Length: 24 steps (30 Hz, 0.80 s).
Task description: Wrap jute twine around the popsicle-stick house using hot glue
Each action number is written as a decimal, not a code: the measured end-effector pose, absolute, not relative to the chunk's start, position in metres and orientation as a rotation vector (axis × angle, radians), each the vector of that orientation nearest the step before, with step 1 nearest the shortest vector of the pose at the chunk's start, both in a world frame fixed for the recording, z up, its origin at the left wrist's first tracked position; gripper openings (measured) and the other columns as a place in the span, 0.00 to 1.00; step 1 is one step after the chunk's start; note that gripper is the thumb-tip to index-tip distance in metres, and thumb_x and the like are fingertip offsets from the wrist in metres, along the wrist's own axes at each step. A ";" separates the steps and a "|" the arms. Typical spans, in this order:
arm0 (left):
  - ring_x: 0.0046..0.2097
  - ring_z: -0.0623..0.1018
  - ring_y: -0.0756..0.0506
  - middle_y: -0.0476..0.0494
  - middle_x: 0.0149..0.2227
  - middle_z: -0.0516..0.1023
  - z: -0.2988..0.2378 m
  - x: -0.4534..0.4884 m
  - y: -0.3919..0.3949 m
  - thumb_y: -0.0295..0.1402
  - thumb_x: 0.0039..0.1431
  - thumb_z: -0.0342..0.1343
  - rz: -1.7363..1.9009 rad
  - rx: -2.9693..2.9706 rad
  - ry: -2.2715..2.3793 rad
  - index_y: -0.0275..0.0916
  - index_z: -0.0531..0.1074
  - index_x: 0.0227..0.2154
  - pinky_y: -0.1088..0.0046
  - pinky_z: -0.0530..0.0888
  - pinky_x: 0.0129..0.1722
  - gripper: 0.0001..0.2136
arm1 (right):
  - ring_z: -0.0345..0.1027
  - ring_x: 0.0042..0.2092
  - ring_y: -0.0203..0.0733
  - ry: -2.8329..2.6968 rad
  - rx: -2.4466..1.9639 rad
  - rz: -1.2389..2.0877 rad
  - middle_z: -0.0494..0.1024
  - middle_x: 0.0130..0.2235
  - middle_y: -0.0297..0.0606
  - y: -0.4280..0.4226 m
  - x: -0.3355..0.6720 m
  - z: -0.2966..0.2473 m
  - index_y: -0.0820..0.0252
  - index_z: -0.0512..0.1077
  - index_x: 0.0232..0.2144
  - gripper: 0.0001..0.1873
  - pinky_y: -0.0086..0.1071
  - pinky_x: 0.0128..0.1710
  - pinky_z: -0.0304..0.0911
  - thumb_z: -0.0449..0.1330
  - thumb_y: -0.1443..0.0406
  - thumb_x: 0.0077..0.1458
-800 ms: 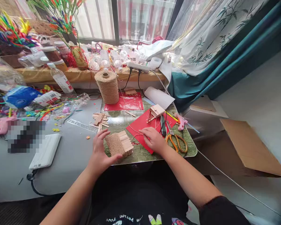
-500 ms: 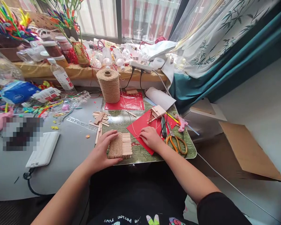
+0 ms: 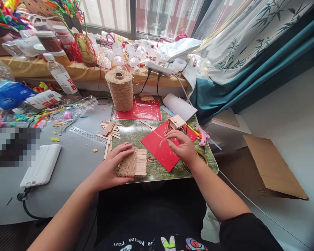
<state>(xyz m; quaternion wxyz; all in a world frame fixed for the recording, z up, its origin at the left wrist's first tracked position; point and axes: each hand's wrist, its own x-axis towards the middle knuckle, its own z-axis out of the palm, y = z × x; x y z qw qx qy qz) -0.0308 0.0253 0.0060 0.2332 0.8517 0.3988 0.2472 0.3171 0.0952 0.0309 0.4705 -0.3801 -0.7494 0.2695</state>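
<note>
Twine-wrapped stick panel [image 3: 132,164] lies lower centre, the left hand [image 3: 107,170] spanning it in a part-open grip, likely for steadiness; centre-right, the right hand [image 3: 184,148] pinches a twine strand [image 3: 162,141], apparently controlling it.

The head view looks down — window [image 3: 169,19] ahead.

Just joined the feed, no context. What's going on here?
A person's left hand holds a craft-stick panel between thumb and fingers; twine covers one part, and bare stick ends show on the side toward the right hand. That hand pinches a twine strand above a red sheet. The jute-like twine spool stands farther back, and loose craft sticks lie beyond the left hand.
</note>
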 end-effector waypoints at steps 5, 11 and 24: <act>0.75 0.59 0.29 0.34 0.74 0.58 0.010 -0.027 0.024 0.47 0.58 0.70 0.698 2.334 1.099 0.50 0.59 0.71 0.42 0.64 0.73 0.40 | 0.74 0.46 0.48 -1.544 -0.972 0.922 0.78 0.41 0.38 0.098 0.328 0.028 0.53 0.75 0.35 0.04 0.46 0.51 0.70 0.61 0.67 0.62; 0.74 0.61 0.29 0.35 0.73 0.58 0.019 -0.025 0.025 0.46 0.59 0.69 0.597 2.349 1.138 0.52 0.59 0.70 0.43 0.66 0.71 0.39 | 0.71 0.43 0.47 -1.615 -1.116 0.969 0.77 0.37 0.37 0.109 0.331 0.026 0.53 0.75 0.33 0.04 0.46 0.51 0.69 0.64 0.62 0.62; 0.72 0.63 0.28 0.35 0.72 0.57 0.018 -0.021 0.019 0.48 0.60 0.68 0.597 2.358 1.219 0.52 0.58 0.71 0.42 0.67 0.70 0.39 | 0.75 0.34 0.39 -1.009 -0.987 1.236 0.79 0.32 0.31 0.147 0.327 0.009 0.55 0.77 0.35 0.16 0.38 0.43 0.76 0.78 0.57 0.48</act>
